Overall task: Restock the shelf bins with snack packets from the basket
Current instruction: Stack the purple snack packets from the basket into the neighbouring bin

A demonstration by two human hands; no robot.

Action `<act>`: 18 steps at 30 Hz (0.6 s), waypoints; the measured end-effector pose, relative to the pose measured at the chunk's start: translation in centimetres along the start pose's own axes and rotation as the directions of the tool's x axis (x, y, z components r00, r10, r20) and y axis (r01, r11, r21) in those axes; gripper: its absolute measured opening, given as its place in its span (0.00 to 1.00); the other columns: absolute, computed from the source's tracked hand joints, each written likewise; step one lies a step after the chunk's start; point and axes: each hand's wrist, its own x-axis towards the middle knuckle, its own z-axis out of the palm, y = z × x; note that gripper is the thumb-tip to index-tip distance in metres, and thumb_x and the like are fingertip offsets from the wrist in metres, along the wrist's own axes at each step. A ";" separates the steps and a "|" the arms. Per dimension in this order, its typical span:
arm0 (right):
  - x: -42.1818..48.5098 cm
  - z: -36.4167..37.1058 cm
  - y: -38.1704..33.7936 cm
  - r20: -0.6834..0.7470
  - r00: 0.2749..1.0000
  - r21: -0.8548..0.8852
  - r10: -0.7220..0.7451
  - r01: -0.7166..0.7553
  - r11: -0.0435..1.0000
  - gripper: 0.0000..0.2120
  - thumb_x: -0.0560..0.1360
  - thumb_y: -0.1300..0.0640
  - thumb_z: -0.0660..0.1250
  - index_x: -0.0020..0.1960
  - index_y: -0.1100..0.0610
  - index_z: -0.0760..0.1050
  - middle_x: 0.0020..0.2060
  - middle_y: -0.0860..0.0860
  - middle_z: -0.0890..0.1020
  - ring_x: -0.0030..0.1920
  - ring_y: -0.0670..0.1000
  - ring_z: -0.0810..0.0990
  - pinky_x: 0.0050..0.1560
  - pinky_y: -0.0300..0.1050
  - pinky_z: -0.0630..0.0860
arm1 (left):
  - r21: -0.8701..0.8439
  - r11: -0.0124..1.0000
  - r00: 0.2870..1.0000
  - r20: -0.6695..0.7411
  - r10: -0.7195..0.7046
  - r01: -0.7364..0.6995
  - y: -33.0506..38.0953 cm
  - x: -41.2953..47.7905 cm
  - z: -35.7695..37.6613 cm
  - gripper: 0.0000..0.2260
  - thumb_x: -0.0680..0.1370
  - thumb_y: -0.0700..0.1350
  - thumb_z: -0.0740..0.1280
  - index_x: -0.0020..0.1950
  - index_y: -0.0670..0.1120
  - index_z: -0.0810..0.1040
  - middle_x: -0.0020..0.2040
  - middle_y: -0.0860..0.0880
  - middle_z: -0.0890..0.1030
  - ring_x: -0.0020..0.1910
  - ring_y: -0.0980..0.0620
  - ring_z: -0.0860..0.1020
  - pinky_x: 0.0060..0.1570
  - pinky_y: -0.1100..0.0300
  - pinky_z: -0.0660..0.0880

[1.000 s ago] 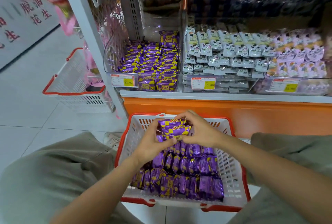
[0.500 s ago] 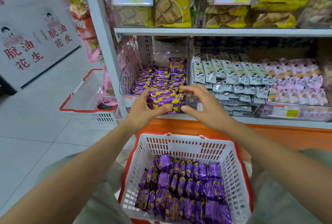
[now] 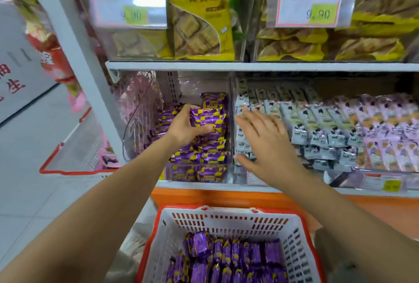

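Far left, on the floor: a second basket (image 3: 74, 160) with a red rim, just beside the white shelf post (image 3: 90, 74).

Right of the post, on the middle shelf, sits a clear bin (image 3: 133, 137) partly filled with purple-and-yellow snack packets (image 3: 199, 158). The left hand (image 3: 183, 126) is inside this bin, with fingers and thumb curled round a small bundle of packets (image 3: 207, 117) of the same kind. The bundle is low over the pile. I can't tell if it touches the pile. One packet stands upright (image 3: 213, 101) just behind it, at the far side of the bin.

Above, on the top shelf, are yellow biscuit bags (image 3: 201, 22) behind clear fronts, and a price tag (image 3: 308, 8) to the right.

The right hand (image 3: 265, 144) has its fingers straight and spread, palm down, and holds nothing. It hovers in front of the next bin over, at the grey-and-white packets (image 3: 317, 130). Contact there is unclear. Further right is a row of pale lilac packets (image 3: 385, 124).

Below the shelf is an orange panel (image 3: 249, 196).

Near, bottom centre: a white basket (image 3: 226, 217) with a red rim, between the two forearms. More purple packets (image 3: 226, 257) stand in rows on its floor, and its far wall is bare.
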 end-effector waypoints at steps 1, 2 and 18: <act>0.2 0.1 0.0 -0.009 1.000 -0.007 -0.003 0.003 1.000 0.40 0.69 0.41 0.72 0.75 0.55 0.63 0.73 0.54 0.67 0.73 0.57 0.64 0.70 0.59 0.59 | 0.017 1.000 1.000 0.012 -0.014 0.014 -0.1 0.9 0.3 0.28 0.70 0.44 0.78 0.65 0.44 0.69 0.54 0.48 0.77 0.51 0.51 0.74 0.51 0.58 0.72; 0.4 0.1 0.1 -0.010 1.000 -0.015 -0.006 0.006 1.000 0.40 0.69 0.41 0.72 0.75 0.55 0.63 0.73 0.54 0.67 0.73 0.56 0.64 0.70 0.58 0.59 | 0.034 0.999 0.999 0.018 -0.027 0.027 -0.2 1.8 0.5 0.29 0.70 0.46 0.78 0.66 0.44 0.69 0.57 0.47 0.76 0.54 0.49 0.75 0.52 0.57 0.71; -0.2 0.0 0.6 0.062 0.998 0.000 -0.001 0.001 1.000 0.40 0.71 0.45 0.70 0.77 0.54 0.58 0.75 0.53 0.64 0.76 0.56 0.59 0.74 0.55 0.50 | 0.461 0.887 0.987 -0.154 0.049 0.028 0.5 4.4 2.8 0.34 0.71 0.51 0.76 0.72 0.46 0.66 0.66 0.39 0.68 0.63 0.38 0.72 0.62 0.51 0.69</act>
